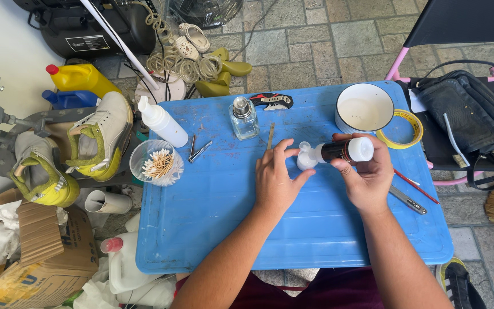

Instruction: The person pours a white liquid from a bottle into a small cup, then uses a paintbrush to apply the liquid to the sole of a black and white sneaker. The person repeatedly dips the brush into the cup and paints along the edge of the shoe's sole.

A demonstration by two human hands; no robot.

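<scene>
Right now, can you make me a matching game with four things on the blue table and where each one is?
Things:
1. dark bottle
2. white bowl
3. cup of cotton swabs
4. red pencil

Places:
A. near the table's left edge, below the white spray bottle
B. held sideways in the right hand, its white cap touched by the left hand
C. to the right of the right hand
D. at the far right of the blue table, beside the roll of yellow tape

Pairs: 1-B, 2-D, 3-A, 4-C
</scene>
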